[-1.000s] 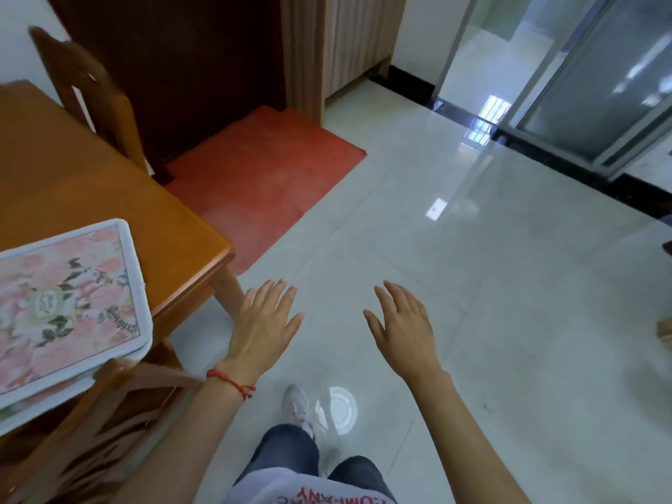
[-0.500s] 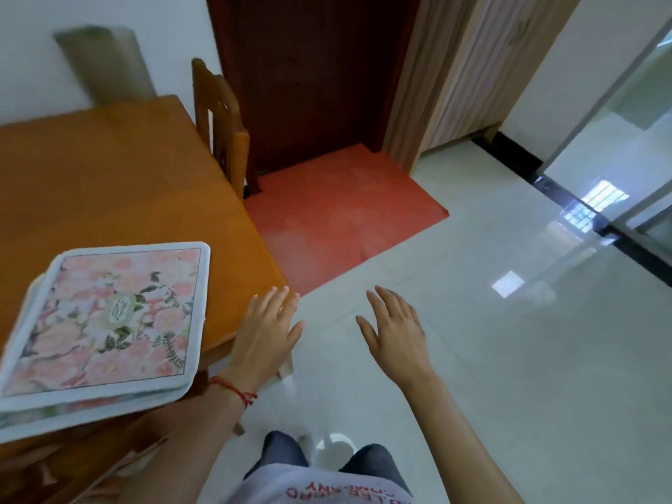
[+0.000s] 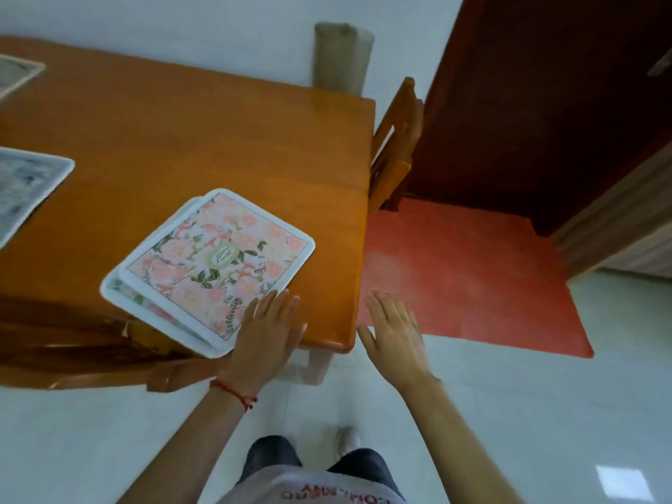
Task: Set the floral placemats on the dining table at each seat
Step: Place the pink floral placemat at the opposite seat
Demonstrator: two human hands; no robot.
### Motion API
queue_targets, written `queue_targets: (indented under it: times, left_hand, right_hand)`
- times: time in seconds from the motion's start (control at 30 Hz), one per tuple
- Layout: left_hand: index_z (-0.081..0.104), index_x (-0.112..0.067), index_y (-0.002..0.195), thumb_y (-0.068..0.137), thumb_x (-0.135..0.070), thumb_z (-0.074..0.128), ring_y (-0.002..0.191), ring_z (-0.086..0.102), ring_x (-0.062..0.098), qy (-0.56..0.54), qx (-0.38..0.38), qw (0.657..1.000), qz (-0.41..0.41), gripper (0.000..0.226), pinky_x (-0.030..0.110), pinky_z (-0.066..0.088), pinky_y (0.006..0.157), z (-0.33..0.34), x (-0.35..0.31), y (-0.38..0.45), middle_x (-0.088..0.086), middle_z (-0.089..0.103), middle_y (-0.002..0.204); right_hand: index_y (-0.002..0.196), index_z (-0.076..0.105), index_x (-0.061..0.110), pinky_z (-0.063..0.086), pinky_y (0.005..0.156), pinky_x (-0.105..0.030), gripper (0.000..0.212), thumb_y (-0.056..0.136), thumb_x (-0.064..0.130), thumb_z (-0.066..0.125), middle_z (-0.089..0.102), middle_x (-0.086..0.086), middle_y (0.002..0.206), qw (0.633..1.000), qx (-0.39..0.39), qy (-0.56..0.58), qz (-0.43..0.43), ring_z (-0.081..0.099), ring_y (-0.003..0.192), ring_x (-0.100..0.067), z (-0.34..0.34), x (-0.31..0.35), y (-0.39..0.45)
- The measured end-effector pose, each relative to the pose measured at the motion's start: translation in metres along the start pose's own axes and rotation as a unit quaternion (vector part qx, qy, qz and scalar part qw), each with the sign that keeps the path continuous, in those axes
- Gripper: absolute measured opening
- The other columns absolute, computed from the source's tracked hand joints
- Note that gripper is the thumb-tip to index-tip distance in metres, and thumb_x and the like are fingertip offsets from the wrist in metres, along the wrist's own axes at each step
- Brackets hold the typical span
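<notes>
1. the left hand [image 3: 267, 334] is hovering flat, fingers straight and together, holding nothing, its fingertips lying over the near corner of the pink floral placemat [image 3: 218, 265].
2. the right hand [image 3: 394, 336] is hanging spread and holding nothing, just right of the bench [image 3: 203, 140] edge, over the floor.
3. the pink floral placemat is lying on top of a small stack, ahead-left of the left hand.
4. two more placemats [image 3: 25, 187] are lying far left.
5. a wooden chair [image 3: 396, 140] is standing ahead of the right hand, beside the red mat [image 3: 472, 278].

Both hands out, flat, palms down
Left hand [image 3: 267, 331] fingers straight, red wrist string; right hand [image 3: 394, 334] spread, just beside it.
</notes>
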State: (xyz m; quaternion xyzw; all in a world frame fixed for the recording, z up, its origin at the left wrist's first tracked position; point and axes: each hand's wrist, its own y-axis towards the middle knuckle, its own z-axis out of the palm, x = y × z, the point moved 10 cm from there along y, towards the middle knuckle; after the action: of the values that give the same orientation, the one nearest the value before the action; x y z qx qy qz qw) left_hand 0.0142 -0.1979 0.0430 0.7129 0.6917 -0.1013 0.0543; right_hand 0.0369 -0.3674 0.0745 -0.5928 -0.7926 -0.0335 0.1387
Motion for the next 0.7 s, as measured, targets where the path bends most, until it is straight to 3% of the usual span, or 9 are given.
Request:
queue_targets:
  times: [0.13,0.23,0.37,0.47,0.6,0.7]
  left_hand:
    - [0.061,-0.005,0.113,0.097,-0.046,0.016,0.107,0.061,0.034,-0.028,-0.023,0.995,-0.097,0.063,0.050,0.051,0.088,-0.003,0.015,-0.006,0.017,0.066,0.113]
    - [0.061,-0.004,0.112,0.097,-0.047,0.012,0.105,0.062,0.036,-0.035,-0.027,0.986,-0.158,0.067,0.051,0.052,0.085,-0.005,0.023,-0.015,0.019,0.066,0.112]
    - [0.060,-0.004,0.115,0.096,-0.050,0.009,0.109,0.060,0.037,-0.046,-0.028,0.973,-0.223,0.071,0.051,0.049,0.088,-0.004,0.038,-0.028,0.019,0.064,0.116]
    - [0.060,-0.004,0.115,0.095,-0.050,0.012,0.108,0.060,0.037,-0.047,-0.035,0.963,-0.262,0.069,0.051,0.048,0.088,-0.006,0.051,-0.033,0.019,0.064,0.116]
    - [0.059,-0.006,0.118,0.089,-0.043,0.036,0.112,0.058,0.037,-0.052,-0.057,0.952,-0.297,0.053,0.052,0.045,0.093,-0.009,0.069,-0.029,0.018,0.062,0.120]
    - [0.057,-0.005,0.120,0.088,-0.040,0.040,0.115,0.056,0.038,-0.052,-0.071,0.947,-0.308,0.050,0.053,0.043,0.095,-0.010,0.085,-0.020,0.019,0.061,0.123]
  right_hand:
    - [0.139,0.033,0.016,0.027,0.110,-0.043,0.077,0.082,0.060,0.004,0.031,-0.004,0.149,0.995,0.034,-0.002,-0.094,0.030,0.136,-0.024,0.004,0.010,0.026]
    - [0.143,0.026,0.018,0.018,0.113,-0.040,0.056,0.096,0.049,0.025,0.021,-0.002,0.153,0.988,0.061,-0.001,-0.142,0.021,0.140,-0.023,0.008,0.019,0.039]
    - [0.143,0.024,0.017,0.013,0.114,-0.037,0.055,0.097,0.046,0.026,0.020,-0.003,0.154,0.977,0.077,-0.018,-0.199,0.017,0.142,-0.022,0.014,0.035,0.054]
    - [0.141,0.030,0.013,0.016,0.113,-0.039,0.058,0.095,0.049,0.024,0.027,-0.007,0.151,0.969,0.080,-0.010,-0.236,0.022,0.140,-0.026,0.018,0.054,0.067]
    - [0.136,0.039,0.013,0.027,0.109,-0.044,0.075,0.086,0.059,0.009,0.039,-0.008,0.144,0.964,0.081,-0.004,-0.252,0.035,0.134,-0.029,0.027,0.073,0.093]
    - [0.126,0.051,0.009,0.040,0.099,-0.047,0.054,0.092,0.046,0.030,0.053,-0.012,0.132,0.962,0.065,-0.007,-0.265,0.049,0.123,-0.032,0.032,0.087,0.113]
